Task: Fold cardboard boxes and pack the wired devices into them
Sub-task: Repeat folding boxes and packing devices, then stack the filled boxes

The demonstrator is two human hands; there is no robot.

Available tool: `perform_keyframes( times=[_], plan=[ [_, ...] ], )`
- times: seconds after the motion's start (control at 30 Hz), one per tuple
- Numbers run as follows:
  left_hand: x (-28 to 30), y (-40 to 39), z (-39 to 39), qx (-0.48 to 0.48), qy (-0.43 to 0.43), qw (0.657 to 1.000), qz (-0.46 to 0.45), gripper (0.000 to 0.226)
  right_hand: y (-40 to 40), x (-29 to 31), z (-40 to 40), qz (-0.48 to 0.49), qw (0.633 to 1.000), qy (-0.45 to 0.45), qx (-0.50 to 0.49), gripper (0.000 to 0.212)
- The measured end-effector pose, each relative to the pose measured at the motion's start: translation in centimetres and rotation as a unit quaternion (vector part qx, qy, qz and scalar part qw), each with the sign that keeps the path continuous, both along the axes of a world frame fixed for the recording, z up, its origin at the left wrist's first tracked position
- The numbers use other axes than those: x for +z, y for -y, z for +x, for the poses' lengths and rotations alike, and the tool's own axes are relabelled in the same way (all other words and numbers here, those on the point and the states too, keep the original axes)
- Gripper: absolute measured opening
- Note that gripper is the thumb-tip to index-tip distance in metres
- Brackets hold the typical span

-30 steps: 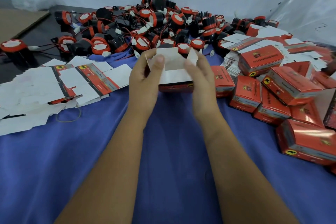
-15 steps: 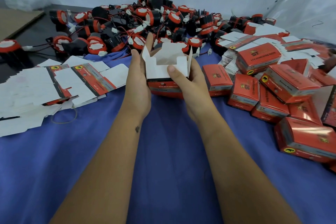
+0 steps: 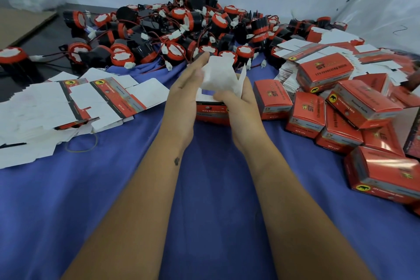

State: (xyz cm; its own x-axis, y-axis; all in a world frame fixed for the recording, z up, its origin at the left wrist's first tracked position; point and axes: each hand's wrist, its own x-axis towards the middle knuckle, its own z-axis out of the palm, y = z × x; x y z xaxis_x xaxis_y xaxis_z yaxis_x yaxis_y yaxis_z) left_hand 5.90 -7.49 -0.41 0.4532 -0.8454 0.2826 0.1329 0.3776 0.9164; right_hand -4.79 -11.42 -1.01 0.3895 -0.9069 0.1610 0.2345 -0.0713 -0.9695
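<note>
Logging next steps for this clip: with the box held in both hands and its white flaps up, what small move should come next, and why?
Probably fold the raised white flaps down to close that end. The left hand lies flat against the box side, the right hand grips it, and no device shows inside yet.

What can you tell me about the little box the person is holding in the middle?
The box is small, of thin card, red and printed outside, plain white inside. It stands on the blue cloth, top open, white flaps up; through a gap the cloth shows, so it looks empty. The left hand lies with straight fingers against its left side and a flap; the right hand grips its right side, thumb on the rim.
</note>
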Motion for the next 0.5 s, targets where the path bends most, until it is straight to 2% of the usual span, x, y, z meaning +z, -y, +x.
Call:
perform_keyframes(
  times=[0.07, 0.13, 0.2, 0.23, 0.37, 0.5],
  plan=[
    [-0.08, -0.05, -0.27, 0.019, 0.034, 0.999, 0.015, 0.044, -0.09, 0.06, -0.06, -0.002, 1.000, 0.013, 0.013, 0.034],
    [-0.01, 0.01, -0.38, 0.041, 0.045, 0.998, 0.033, 0.047, 0.11, 0.37, -0.19, 0.038, 0.995, 0.073, 0.053, 0.039],
    [0.08, 0.20, -0.35, 0.061, 0.005, 0.997, 0.041, 0.046, 0.40, 0.68, -0.42, 0.100, 0.983, 0.131, 0.075, 0.051],
    [0.12, 0.33, -0.33, 0.065, -0.022, 0.997, 0.042, 0.044, 0.50, 0.73, -0.50, 0.115, 0.981, 0.137, 0.078, 0.050],
    [0.11, 0.28, -0.38, 0.059, -0.034, 0.997, 0.028, 0.041, 0.72, 0.44, -0.50, 0.073, 0.989, 0.096, 0.090, 0.031],
    [0.10, 0.17, -0.37, 0.061, -0.044, 0.997, 0.018, 0.037, 0.80, 0.48, -0.83, 0.054, 0.984, 0.124, 0.114, 0.035]
  ],
)
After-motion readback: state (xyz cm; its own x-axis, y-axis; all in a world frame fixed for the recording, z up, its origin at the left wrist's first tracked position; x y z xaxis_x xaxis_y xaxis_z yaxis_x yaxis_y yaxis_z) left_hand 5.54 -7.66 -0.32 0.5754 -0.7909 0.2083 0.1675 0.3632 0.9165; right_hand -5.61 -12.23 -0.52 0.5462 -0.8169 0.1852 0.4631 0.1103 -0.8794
